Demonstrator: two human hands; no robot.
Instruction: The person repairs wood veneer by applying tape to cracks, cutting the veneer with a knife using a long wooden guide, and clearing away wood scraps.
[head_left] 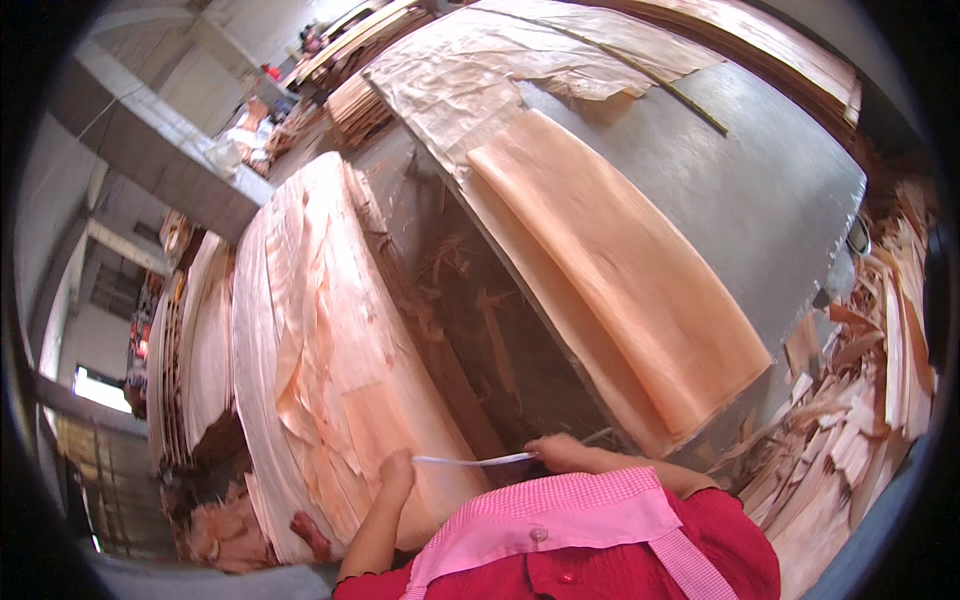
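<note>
Between my two hands a narrow white strip, like tape (pixel 478 463), is stretched almost level in front of my pink apron. My left hand (pixel 397 468) is closed on its left end, above the near part of a tall stack of pale wood veneer (pixel 340 290). The other end is in my closed right hand (pixel 556 452), close to the near corner of the grey table. On that table (pixel 770 170) lies an orange-tan veneer sheet (pixel 630 290), its long left side curled over. A thin pale piece shows just beyond my right hand; its kind is unclear.
A gap with veneer scraps (pixel 490 320) on the floor separates stack and table. Wrinkled pale veneer (pixel 450 80) and a long thin stick (pixel 660 85) lie at the table's far end. Broken veneer (pixel 840 430) is heaped at right. A concrete beam (pixel 150 140) crosses upper left.
</note>
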